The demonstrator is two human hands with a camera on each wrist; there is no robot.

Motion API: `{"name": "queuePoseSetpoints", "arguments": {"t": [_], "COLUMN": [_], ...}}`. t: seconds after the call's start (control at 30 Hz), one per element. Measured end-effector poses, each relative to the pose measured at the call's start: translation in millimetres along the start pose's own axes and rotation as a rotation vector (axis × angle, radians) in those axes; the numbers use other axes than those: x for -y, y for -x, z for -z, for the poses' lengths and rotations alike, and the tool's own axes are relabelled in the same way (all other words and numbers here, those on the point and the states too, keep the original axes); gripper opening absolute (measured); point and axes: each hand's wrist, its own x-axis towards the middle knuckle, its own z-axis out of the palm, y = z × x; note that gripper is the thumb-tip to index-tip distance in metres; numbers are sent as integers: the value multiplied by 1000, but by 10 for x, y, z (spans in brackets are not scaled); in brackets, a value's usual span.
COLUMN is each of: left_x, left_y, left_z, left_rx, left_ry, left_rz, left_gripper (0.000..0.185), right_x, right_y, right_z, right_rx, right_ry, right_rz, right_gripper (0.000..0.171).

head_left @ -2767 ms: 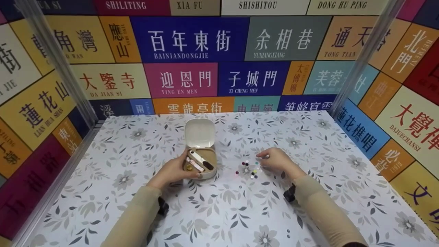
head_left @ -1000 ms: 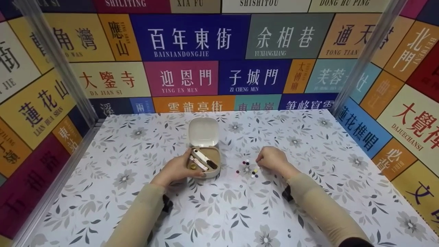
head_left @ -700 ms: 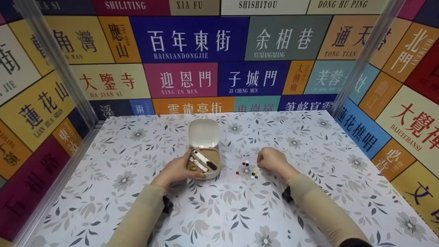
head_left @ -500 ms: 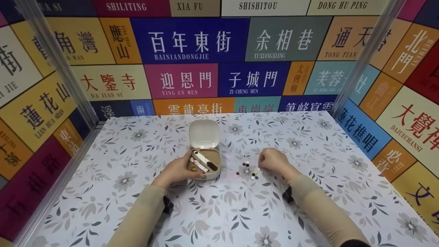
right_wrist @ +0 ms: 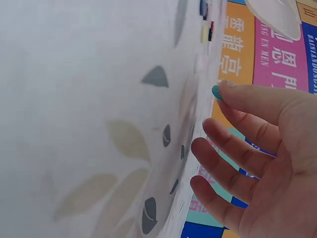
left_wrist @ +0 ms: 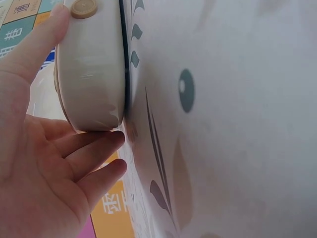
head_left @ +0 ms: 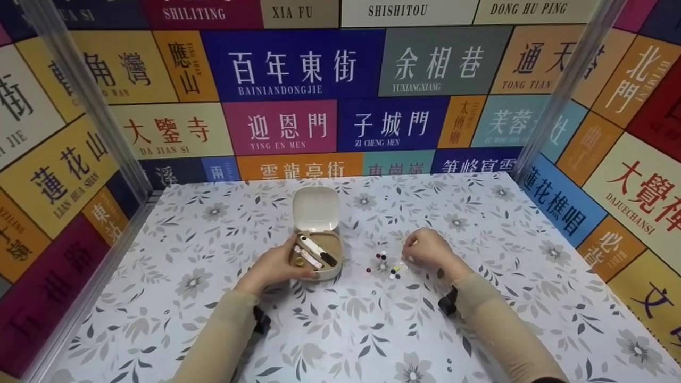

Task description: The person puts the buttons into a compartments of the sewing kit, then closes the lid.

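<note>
In the head view my left hand (head_left: 274, 268) grips the left side of an open cream sewing box (head_left: 325, 273). The thumb (left_wrist: 37, 42) lies along its front, near a round tan catch, with fingertips against its side. Inside are a white tool with a dark end (head_left: 317, 249), a pink-and-white strip (head_left: 311, 259) and a small gold round piece (head_left: 300, 261). To the right, my right hand (head_left: 430, 250) pinches a small teal button (right_wrist: 216, 92) between thumb and forefinger, its other fingers loosely bent. Beside it lie several small coloured buttons (head_left: 393, 272).
The raised lid (head_left: 316, 208) stands at the back of the box. A white cloth with grey leaves and flowers (head_left: 213, 330) covers the table. Walls of coloured signs (head_left: 292, 64) enclose its back and sides, with clear corner strips (head_left: 553, 85).
The teal button has gone from the table into my right hand's pinch. That hand has drawn slightly right of the pile. The box and left hand have shifted a little right.
</note>
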Motion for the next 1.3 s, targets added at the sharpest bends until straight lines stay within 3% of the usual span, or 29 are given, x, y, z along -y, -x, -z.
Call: {"name": "queuePoseSetpoints", "arguments": {"t": [0.27, 0.6, 1.3], "left_x": [-9, 1, 2], "left_y": [4, 25, 2], "left_z": [4, 1, -5], "left_rx": [-7, -21, -11], "left_ry": [-36, -7, -25], "left_rz": [-11, 2, -19], "left_gripper": [127, 127, 125], "right_x": [34, 69, 140], "right_y": [29, 37, -7], "right_z": [42, 23, 9], "right_rx": [-37, -66, -68], "right_ry": [-120, -223, -238], "right_rz": [5, -36, -9], "right_gripper": [11, 14, 14]}}
